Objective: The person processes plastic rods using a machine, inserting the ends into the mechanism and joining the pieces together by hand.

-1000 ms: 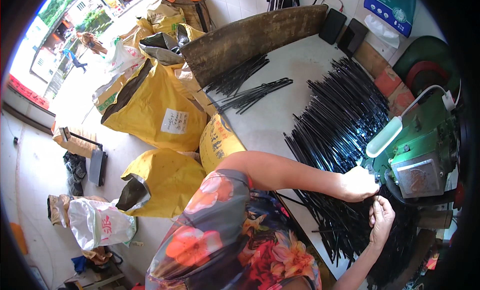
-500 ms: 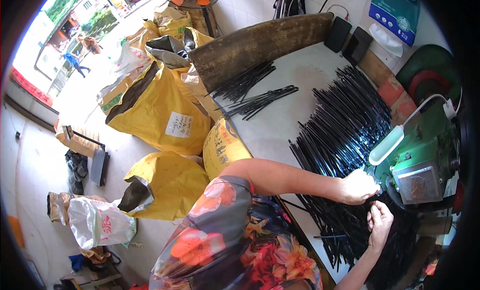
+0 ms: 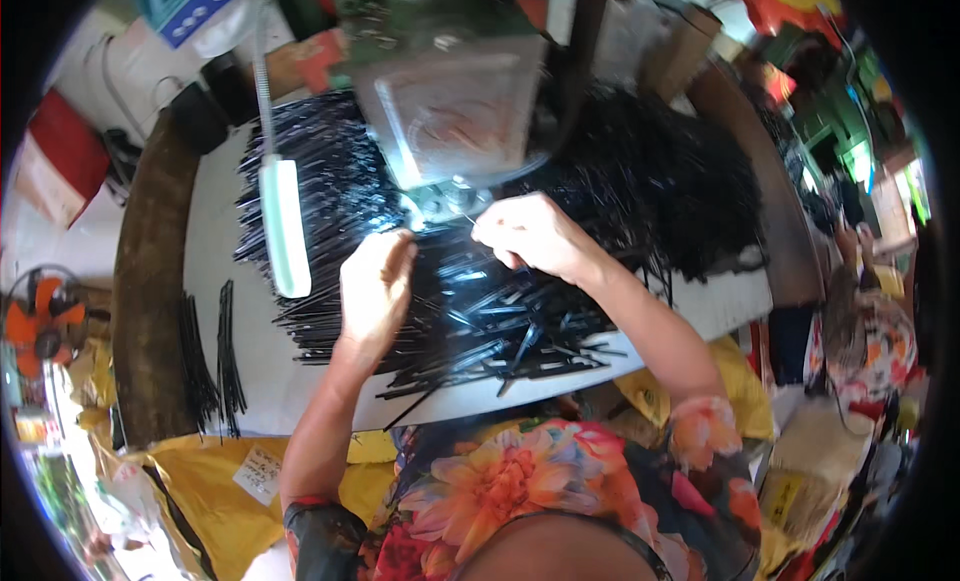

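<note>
Closest to us is the flowered shirt (image 3: 520, 481), with both forearms reaching forward from it over the pale table (image 3: 430, 409). A yellow sack (image 3: 220, 501) sits against the table's near edge, on the left. Beyond that edge, we see black sticks (image 3: 490, 316) spread loosely across the tabletop, some crossing, below and between the hands. The left hand (image 3: 375, 286) is over them, fingers bent inward; we cannot tell whether they grip a stick. The right hand (image 3: 535, 236) is near it, slightly farther forward, its fingers curled too; blur and glare keep us from telling what, if anything, they pinch. Left of the hands hangs a lit lamp (image 3: 286, 231), and farther left a small bundle (image 3: 229, 361) lies near the curved wooden board (image 3: 150, 301). Just past the hands stands the green machine (image 3: 450, 111), with a dark heap (image 3: 670, 181) to its right.
</note>
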The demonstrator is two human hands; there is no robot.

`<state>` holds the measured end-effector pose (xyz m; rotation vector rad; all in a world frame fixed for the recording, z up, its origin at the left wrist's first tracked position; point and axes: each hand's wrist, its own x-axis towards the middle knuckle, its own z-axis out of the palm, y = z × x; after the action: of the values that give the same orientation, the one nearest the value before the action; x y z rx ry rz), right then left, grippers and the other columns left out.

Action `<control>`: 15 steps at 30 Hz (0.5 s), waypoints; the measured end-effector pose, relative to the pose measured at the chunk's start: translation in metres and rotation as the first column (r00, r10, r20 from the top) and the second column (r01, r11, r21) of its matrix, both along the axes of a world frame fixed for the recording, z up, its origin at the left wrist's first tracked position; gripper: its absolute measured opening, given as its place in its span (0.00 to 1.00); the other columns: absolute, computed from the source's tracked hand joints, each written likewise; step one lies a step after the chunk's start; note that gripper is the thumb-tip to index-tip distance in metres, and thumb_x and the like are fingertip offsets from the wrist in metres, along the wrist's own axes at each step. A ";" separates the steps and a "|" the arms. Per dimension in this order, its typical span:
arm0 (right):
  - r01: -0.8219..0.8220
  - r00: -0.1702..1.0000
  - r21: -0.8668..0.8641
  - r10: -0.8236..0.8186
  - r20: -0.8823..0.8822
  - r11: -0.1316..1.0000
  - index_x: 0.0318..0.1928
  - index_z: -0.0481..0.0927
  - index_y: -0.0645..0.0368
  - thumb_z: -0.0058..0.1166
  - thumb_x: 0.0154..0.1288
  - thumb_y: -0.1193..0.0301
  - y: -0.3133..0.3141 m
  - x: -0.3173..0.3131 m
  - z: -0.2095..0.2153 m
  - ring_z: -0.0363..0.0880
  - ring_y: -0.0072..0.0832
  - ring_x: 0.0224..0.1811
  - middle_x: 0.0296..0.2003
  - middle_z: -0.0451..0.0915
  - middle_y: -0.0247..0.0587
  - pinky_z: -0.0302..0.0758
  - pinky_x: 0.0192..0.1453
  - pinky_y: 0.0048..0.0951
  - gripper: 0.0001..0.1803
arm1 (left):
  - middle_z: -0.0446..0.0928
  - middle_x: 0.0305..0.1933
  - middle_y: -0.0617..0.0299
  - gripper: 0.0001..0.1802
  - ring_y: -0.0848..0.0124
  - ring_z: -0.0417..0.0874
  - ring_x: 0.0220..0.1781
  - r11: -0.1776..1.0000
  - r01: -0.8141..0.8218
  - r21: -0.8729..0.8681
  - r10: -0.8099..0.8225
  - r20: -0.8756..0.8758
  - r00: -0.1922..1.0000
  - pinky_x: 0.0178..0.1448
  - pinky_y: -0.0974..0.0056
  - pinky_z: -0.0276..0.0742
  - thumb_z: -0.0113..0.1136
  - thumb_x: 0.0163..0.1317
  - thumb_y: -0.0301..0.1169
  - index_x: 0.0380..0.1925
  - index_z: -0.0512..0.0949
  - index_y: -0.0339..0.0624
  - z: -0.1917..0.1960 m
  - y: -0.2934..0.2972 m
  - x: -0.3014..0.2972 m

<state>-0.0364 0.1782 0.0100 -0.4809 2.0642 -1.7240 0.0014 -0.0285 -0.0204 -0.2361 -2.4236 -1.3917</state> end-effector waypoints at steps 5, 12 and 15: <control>0.015 0.999 -0.078 -0.013 0.031 0.997 0.31 0.75 0.69 0.49 0.57 0.74 -0.018 0.026 0.008 0.58 0.13 0.12 0.15 0.68 0.30 0.52 0.14 0.16 0.08 | 0.70 0.23 0.52 0.03 0.57 0.73 0.27 0.940 0.084 -0.329 -0.149 -0.177 0.973 0.32 0.57 0.70 0.51 0.49 0.27 0.23 0.70 0.38 0.013 -0.015 0.046; 0.147 0.989 0.094 -0.148 0.004 0.985 0.31 0.74 0.66 0.47 0.57 0.76 0.014 0.039 -0.004 0.56 0.11 0.08 0.11 0.65 0.30 0.48 0.11 0.12 0.05 | 0.72 0.21 0.60 0.09 0.72 0.73 0.23 0.668 0.681 0.300 -0.744 0.261 0.615 0.28 0.68 0.68 0.49 0.56 0.27 0.34 0.73 0.33 0.066 -0.076 0.133; 0.078 0.996 0.101 -0.083 0.042 0.992 0.31 0.73 0.65 0.47 0.57 0.76 0.009 0.033 -0.001 0.56 0.11 0.08 0.10 0.65 0.30 0.49 0.10 0.12 0.05 | 0.73 0.23 0.62 0.17 0.77 0.72 0.23 0.914 0.211 0.348 -0.275 0.147 0.950 0.25 0.72 0.66 0.53 0.55 0.31 0.43 0.72 0.35 0.141 -0.134 0.208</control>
<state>-0.0030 0.1877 0.0095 -0.3286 2.1509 -1.6518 0.2097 -0.1628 0.1210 -0.3440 -2.3192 -1.9897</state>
